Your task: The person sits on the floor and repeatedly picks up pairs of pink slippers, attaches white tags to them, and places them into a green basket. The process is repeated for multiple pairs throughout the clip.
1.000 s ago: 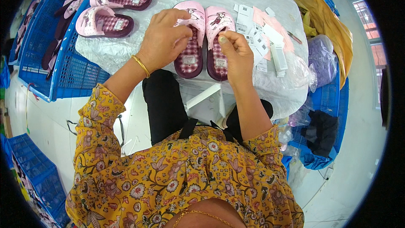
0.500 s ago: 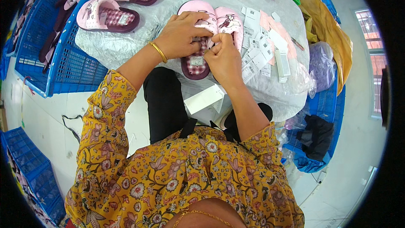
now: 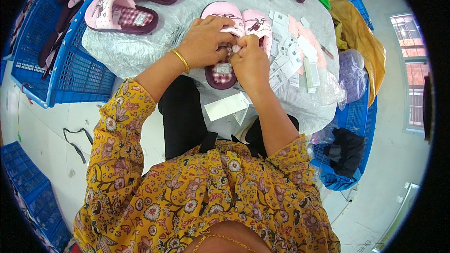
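A pair of pink slippers with dark maroon soles lies in front of me on the plastic-wrapped table. My left hand (image 3: pixel 206 42) is on the left slipper (image 3: pixel 222 78), its fingers bent around the inner edge of the opening. Beside it, my right hand (image 3: pixel 251 63) is closed in a pinch where the two slippers meet; what is between the fingertips is hidden. The right slipper (image 3: pixel 259 22) is partly covered by that hand. A blank white tag (image 3: pixel 223 108) hangs below the table edge, over my lap; its attachment cannot be made out.
Loose printed labels (image 3: pixel 287 63) and pink paper (image 3: pixel 319 47) are spread at the right of the table (image 3: pixel 164 37). More slippers (image 3: pixel 123 15) stand at the far left. Blue crates (image 3: pixel 79 72) flank the table, and a yellow-brown cloth (image 3: pixel 363 33) hangs at the right.
The view has shifted slightly. Both hands stay at the slippers; the right hand has turned a little, with its fingers still pinched.
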### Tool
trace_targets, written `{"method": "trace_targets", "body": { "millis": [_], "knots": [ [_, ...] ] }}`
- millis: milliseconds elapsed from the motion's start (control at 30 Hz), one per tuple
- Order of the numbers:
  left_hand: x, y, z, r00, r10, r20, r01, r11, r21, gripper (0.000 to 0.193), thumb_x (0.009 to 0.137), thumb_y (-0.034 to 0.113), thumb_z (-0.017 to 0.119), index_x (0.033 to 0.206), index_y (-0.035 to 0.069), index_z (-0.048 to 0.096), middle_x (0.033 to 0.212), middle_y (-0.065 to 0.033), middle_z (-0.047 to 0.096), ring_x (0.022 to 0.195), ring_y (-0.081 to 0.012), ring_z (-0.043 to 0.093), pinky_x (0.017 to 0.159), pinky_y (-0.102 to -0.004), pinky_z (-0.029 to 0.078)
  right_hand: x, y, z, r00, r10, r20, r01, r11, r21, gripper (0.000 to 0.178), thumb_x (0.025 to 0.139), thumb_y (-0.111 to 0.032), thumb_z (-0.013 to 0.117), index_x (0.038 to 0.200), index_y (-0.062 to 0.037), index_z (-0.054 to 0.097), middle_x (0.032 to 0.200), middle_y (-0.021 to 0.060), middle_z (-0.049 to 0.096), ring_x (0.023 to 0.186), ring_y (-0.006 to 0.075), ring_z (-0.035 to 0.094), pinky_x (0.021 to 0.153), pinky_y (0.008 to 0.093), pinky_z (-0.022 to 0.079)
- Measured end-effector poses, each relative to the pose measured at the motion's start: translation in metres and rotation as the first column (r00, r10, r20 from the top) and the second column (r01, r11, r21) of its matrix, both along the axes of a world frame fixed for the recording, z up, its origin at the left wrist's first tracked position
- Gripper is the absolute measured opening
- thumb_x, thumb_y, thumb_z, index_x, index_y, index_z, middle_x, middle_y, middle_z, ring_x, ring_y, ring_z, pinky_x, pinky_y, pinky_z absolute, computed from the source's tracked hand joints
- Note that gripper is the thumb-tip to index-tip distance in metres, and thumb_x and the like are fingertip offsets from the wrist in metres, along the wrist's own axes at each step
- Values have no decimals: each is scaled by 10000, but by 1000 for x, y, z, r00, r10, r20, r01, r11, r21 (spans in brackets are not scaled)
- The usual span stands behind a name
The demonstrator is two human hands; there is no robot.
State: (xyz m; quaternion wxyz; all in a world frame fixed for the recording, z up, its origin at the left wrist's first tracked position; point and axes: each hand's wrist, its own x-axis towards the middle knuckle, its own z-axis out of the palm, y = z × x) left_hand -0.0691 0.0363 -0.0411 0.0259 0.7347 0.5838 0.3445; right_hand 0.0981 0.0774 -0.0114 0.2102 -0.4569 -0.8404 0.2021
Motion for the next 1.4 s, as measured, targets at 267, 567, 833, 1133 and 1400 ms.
{"method": "trace_targets", "body": {
  "millis": [267, 567, 833, 1133, 1400],
  "knots": [
    [7, 8, 7, 997, 41, -59, -44, 998, -47, 201, 764, 177, 708, 964, 164, 713, 1207, -17, 581, 1147, -254, 514, 935, -417, 391, -2, -4, -6, 999, 45, 21, -48, 987, 156, 229, 828, -44, 608, 1038, -68, 517, 854, 166, 653, 814, 377, 644, 681, 494, 489],
    [-10, 32, 13, 966, -193, -169, 186, 981, -58, 125, 752, 151, 719, 874, 131, 699, 1125, -49, 571, 1087, -266, 528, 914, -376, 447, 4, -3, -11, 997, 50, -63, -37, 982, 184, 246, 796, -4, 652, 1004, -63, 533, 770, 129, 651, 742, 346, 651, 642, 457, 488],
    [-7, 37, 19, 920, -273, -281, 264, 962, -69, 125, 751, 91, 671, 872, 75, 697, 1102, -75, 580, 1075, -271, 558, 892, -369, 492, 10, 1, -12, 991, 84, -104, -65, 981, 180, 276, 772, -7, 707, 987, -47, 537, 782, 126, 665, 728, 328, 661, 635, 420, 495],
    [-16, 34, 25, 930, -209, -302, 187, 977, -102, 156, 847, 61, 557, 989, 33, 614, 1084, -114, 590, 1005, -299, 605, 868, -377, 498, 74, -20, 12, 940, 193, -280, -184, 981, 60, 349, 740, -139, 790, 1039, -59, 627, 1053, 115, 637, 936, 284, 640, 821, 384, 512],
    [-24, 22, 27, 958, -92, 272, 110, 993, -50, 100, 889, 102, 619, 929, 16, 588, 995, -60, 578, 871, -166, 568, 768, -285, 471, 112, -68, 14, 947, 316, 63, -322, 929, 181, 507, 653, -185, 819, 1126, -105, 656, 1246, 88, 555, 1143, 310, 508, 966, 419, 408]
  ]
}}
